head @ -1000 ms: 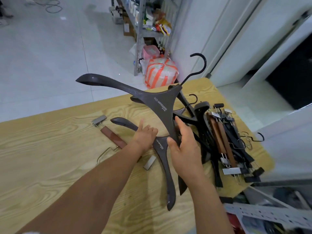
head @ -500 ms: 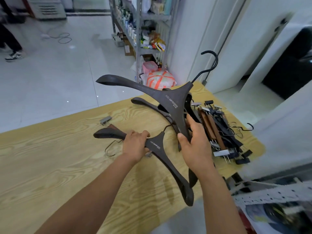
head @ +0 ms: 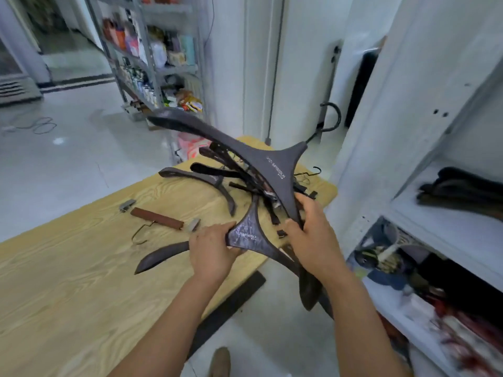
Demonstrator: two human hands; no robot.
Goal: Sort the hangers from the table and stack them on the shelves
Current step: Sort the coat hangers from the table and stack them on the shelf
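My right hand (head: 313,238) grips one arm of a large dark coat hanger (head: 261,161), held up tilted with its black hook (head: 332,118) pointing away. My left hand (head: 211,251) holds the neck of a second dark hanger (head: 247,234), lifted just off the wooden table (head: 68,281). More dark hangers (head: 206,176) lie piled at the table's far end. A brown clip hanger (head: 156,219) with metal clips lies flat to the left. White shelves (head: 435,213) stand at the right, with dark hangers (head: 462,191) stacked on one shelf.
A metal rack (head: 152,58) full of bottles and goods stands behind the table. The lower shelf compartment (head: 408,270) at the right holds mixed clutter. A dark strip (head: 231,300) runs under the table's near edge, above the white floor (head: 68,148).
Both hands have lifted their hangers and swung right toward the shelves. My view has turned right, bringing the white shelves into sight.
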